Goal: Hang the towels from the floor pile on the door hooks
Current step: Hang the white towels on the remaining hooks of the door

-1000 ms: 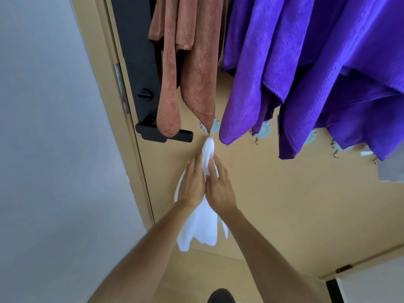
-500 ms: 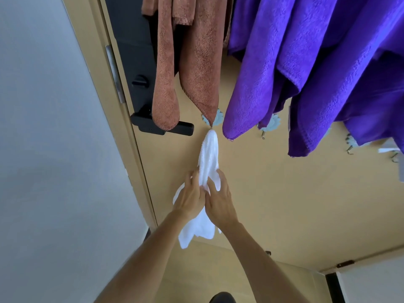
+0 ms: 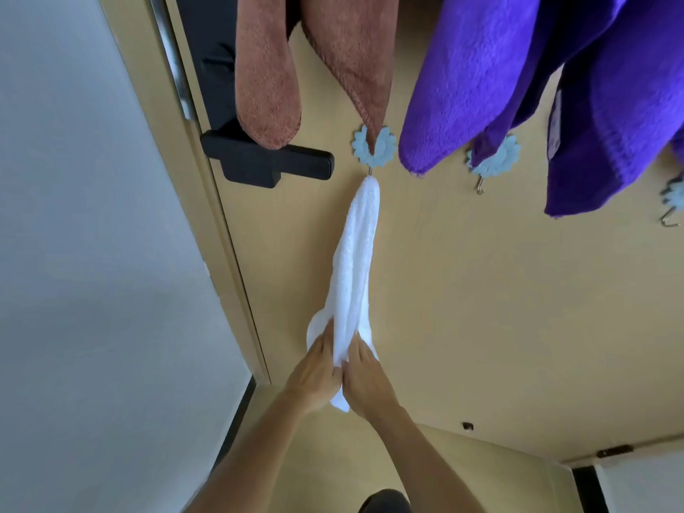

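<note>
A white towel (image 3: pixel 355 261) hangs on the tan door (image 3: pixel 462 290) from the metal hook under a blue flower-shaped hook (image 3: pixel 373 149), just right of the black door handle (image 3: pixel 266 164). Both hands grip its lower part: the left hand (image 3: pixel 314 375) and the right hand (image 3: pixel 364 379) sit side by side, fingers curled round the gathered cloth. Above, a brown towel (image 3: pixel 333 68) and purple towels (image 3: pixel 536 87) hang over the upper door. A second flower hook (image 3: pixel 494 159) beside them carries nothing on its metal hook.

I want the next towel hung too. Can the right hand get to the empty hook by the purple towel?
Probably yes: the empty hook hangs bare below the purple towel, but the right hand holds the white towel.
</note>
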A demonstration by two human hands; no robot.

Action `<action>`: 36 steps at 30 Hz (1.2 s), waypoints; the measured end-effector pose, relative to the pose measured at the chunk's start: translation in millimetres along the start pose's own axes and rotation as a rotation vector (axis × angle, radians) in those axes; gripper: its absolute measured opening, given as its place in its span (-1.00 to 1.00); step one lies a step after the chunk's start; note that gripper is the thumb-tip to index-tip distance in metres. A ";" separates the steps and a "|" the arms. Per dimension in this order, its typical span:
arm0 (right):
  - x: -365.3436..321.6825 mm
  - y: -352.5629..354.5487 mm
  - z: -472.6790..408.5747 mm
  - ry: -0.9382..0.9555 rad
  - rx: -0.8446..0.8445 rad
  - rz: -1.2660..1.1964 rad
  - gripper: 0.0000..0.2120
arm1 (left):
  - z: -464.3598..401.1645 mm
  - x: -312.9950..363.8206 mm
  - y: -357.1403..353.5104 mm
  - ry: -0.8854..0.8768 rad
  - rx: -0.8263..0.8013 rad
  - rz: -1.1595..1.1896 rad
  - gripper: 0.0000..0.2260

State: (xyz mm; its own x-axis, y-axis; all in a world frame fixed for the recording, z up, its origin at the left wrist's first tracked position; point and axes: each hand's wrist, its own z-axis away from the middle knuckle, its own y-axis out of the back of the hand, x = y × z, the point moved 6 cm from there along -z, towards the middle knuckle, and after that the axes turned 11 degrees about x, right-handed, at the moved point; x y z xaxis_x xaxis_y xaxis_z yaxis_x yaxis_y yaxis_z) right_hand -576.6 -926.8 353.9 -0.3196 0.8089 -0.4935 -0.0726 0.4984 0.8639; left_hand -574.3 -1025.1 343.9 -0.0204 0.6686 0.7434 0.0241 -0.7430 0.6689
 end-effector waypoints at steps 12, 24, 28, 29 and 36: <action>-36.7 68.8 111.9 -0.317 -0.393 0.339 -0.39 | 129.0 54.7 49.2 0.251 -0.589 -0.574 -0.32; -92.6 250.9 221.9 -0.457 -0.052 0.290 -0.49 | 173.2 277.8 132.9 -0.230 -0.378 -0.707 -0.39; -71.1 321.0 291.3 -0.629 -0.009 0.279 -0.49 | 203.7 335.3 95.6 -0.385 -0.454 -0.743 -0.40; -61.6 332.3 313.5 -0.679 -0.006 0.268 -0.43 | 215.8 350.8 81.9 -0.423 -0.494 -0.740 -0.40; -10.7 410.4 499.9 -0.981 0.168 0.277 -0.34 | 358.5 465.2 -41.7 -0.739 -0.717 -0.738 -0.38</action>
State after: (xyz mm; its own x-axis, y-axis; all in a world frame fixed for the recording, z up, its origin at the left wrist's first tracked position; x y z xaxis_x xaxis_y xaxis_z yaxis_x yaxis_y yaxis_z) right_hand -130.6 -575.0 663.4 0.6113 0.7632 -0.2093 0.0432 0.2319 0.9718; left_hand -226.5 -671.8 661.5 0.7688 0.6162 0.1711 -0.3046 0.1175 0.9452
